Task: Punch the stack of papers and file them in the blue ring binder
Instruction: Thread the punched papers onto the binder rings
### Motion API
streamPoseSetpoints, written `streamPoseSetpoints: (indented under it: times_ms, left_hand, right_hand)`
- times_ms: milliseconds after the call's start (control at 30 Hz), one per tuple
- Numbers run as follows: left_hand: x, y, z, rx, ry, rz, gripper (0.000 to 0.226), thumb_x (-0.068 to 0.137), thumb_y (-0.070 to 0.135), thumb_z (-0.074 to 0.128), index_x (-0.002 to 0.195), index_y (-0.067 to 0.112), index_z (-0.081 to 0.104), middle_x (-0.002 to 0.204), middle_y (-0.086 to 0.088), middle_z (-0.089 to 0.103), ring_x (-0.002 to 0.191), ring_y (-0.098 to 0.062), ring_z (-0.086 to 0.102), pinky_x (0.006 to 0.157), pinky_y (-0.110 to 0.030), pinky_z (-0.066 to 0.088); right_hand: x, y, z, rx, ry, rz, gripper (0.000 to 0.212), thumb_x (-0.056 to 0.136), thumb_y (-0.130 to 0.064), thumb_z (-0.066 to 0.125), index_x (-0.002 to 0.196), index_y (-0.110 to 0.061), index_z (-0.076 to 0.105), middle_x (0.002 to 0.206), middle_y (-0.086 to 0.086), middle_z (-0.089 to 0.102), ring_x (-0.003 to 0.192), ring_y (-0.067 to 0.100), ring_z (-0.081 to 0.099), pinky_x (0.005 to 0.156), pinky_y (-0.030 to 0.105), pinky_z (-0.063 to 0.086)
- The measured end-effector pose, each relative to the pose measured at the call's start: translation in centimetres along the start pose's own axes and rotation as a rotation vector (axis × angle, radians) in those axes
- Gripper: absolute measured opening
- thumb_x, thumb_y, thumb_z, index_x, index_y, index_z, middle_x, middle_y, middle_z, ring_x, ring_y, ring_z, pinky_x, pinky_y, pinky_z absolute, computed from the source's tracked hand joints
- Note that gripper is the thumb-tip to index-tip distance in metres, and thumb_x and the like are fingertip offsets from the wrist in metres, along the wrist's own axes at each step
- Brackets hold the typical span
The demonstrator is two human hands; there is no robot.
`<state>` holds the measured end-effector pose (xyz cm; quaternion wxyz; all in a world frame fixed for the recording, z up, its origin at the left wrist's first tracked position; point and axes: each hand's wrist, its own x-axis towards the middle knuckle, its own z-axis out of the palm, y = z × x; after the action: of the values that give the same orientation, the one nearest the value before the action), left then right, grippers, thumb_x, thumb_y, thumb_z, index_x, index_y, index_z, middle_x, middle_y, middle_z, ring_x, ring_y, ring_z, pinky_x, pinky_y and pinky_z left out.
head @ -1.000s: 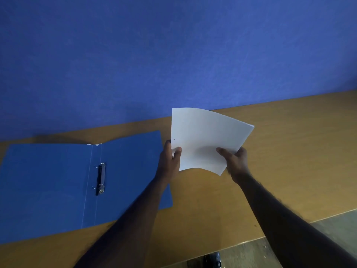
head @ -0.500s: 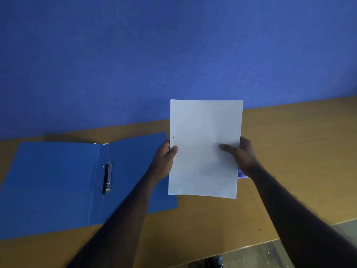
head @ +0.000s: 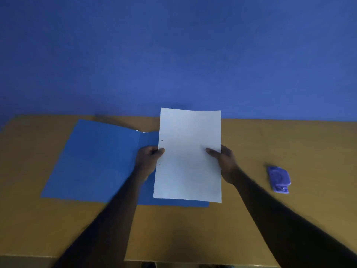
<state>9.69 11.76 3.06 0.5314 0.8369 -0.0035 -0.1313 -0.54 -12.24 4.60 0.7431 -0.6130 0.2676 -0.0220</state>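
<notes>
1. Papers (head: 188, 155) sit mid-frame, held up over the binder's right half; two punched holes show on the left margin, so filing looks like the step in hand.
2. Left hand (head: 147, 161) pinches the left edge between the holes, thumb on top; right hand (head: 225, 163) pinches the right edge likewise.
3. Binder (head: 96, 161) lies open at left, probably ready for the sheets; its rings are hidden.
4. Punch (head: 279, 179) rests apart at right.

Plain white papers (head: 190, 155) with two dark punch holes, a solid blue ring binder (head: 96, 161), a violet hole punch (head: 279, 178), tan wood-toned surface (head: 289, 144), deep blue wall (head: 173, 55).
</notes>
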Motion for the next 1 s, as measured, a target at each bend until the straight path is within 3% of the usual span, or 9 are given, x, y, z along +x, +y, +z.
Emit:
streamPoseSetpoints:
  times_ms: [133, 200, 333, 400, 467, 533, 667, 800, 1000]
  left_hand:
    - [0.5, -1.9, -2.7, 0.036, 0.042, -0.062, 0.031, 0.084, 0.024, 0.068, 0.068, -0.001, 0.064, 0.056, -0.005, 0.048, 0.052, -0.014, 0.044, 0.057, -0.027, 0.037]
    - [0.8, -2.9, -3.7, 0.125, 0.036, -0.075, 0.03, 0.085, 0.026, 0.068, 0.066, 0.004, 0.064, 0.054, -0.001, 0.053, 0.053, -0.011, 0.049, 0.057, -0.026, 0.039]
    - [1.5, -5.1, -4.8, 0.235, 0.064, -0.072, 0.031, 0.088, 0.027, 0.06, 0.068, 0.004, 0.065, 0.069, -0.012, 0.068, 0.063, -0.015, 0.058, 0.067, -0.034, 0.049]
    - [1.5, -5.4, -4.8, 0.297, 0.068, -0.043, 0.026, 0.088, 0.023, 0.058, 0.07, 0.006, 0.064, 0.072, -0.014, 0.068, 0.062, -0.013, 0.056, 0.064, -0.03, 0.046]
    - [1.6, -5.2, -4.6, 0.304, 0.035, -0.033, 0.012, 0.089, 0.02, 0.056, 0.082, 0.016, 0.065, 0.071, -0.003, 0.065, 0.06, -0.006, 0.054, 0.057, -0.022, 0.039]
    - [1.7, -5.0, -4.1, 0.276, -0.001, -0.005, 0.022, 0.092, 0.019, 0.054, 0.111, 0.022, 0.065, 0.087, 0.001, 0.067, 0.072, -0.009, 0.059, 0.058, -0.015, 0.04]
    - [2.6, -5.9, -3.2, 0.463, -0.084, 0.122, 0.044, 0.096, 0.025, 0.05, 0.139, 0.019, 0.048, 0.122, -0.007, 0.062, 0.11, -0.023, 0.059, 0.09, -0.032, 0.05]
    - [3.1, -6.4, -3.2, 0.632, -0.104, 0.159, 0.049, 0.097, 0.031, 0.047, 0.145, 0.022, 0.039, 0.122, -0.01, 0.06, 0.112, -0.026, 0.057, 0.093, -0.04, 0.051]
    - [3.7, -6.6, -3.5, 0.637, -0.053, 0.145, 0.047, 0.098, 0.03, 0.047, 0.144, 0.02, 0.041, 0.127, -0.01, 0.06, 0.118, -0.026, 0.055, 0.097, -0.039, 0.048]
  right_hand:
    - [1.0, 1.6, 3.3, -0.238, -0.064, -0.009, 0.025, 0.088, -0.006, 0.065, 0.113, -0.01, 0.064, 0.108, 0.007, 0.073, 0.099, 0.029, 0.07, 0.086, 0.049, 0.057]
    - [1.4, 2.1, 4.6, -0.331, -0.026, -0.03, 0.021, 0.087, -0.003, 0.065, 0.107, -0.011, 0.065, 0.103, 0.008, 0.072, 0.095, 0.029, 0.07, 0.082, 0.048, 0.058]
    - [1.9, 2.3, 6.2, -0.415, 0.049, -0.049, 0.02, 0.087, -0.003, 0.063, 0.106, -0.008, 0.065, 0.102, 0.01, 0.07, 0.088, 0.026, 0.068, 0.077, 0.045, 0.057]
    - [2.2, 2.3, 6.3, -0.435, 0.079, -0.047, 0.021, 0.087, -0.003, 0.064, 0.108, -0.005, 0.066, 0.102, 0.011, 0.07, 0.086, 0.026, 0.068, 0.077, 0.045, 0.057]
    - [2.3, 2.3, 6.3, -0.448, 0.09, -0.045, 0.021, 0.088, -0.003, 0.063, 0.109, -0.005, 0.065, 0.099, 0.009, 0.069, 0.083, 0.023, 0.066, 0.076, 0.043, 0.056]
    - [2.4, 2.2, 6.4, -0.46, 0.098, -0.045, 0.022, 0.088, -0.003, 0.063, 0.109, -0.004, 0.065, 0.098, 0.007, 0.069, 0.083, 0.022, 0.066, 0.076, 0.041, 0.056]
    - [2.5, 2.1, 6.7, -0.5, 0.09, -0.065, 0.019, 0.087, -0.005, 0.063, 0.105, -0.007, 0.066, 0.099, 0.008, 0.07, 0.086, 0.024, 0.068, 0.075, 0.042, 0.057]
    - [2.5, 1.8, 7.3, -0.513, 0.05, -0.081, 0.015, 0.087, -0.008, 0.063, 0.101, -0.013, 0.065, 0.097, 0.004, 0.07, 0.085, 0.018, 0.068, 0.072, 0.037, 0.059]
    - [2.5, 1.0, 8.8, -0.519, 0.021, -0.095, 0.013, 0.087, -0.007, 0.062, 0.099, -0.012, 0.064, 0.094, 0.001, 0.068, 0.079, 0.013, 0.065, 0.061, 0.026, 0.052]
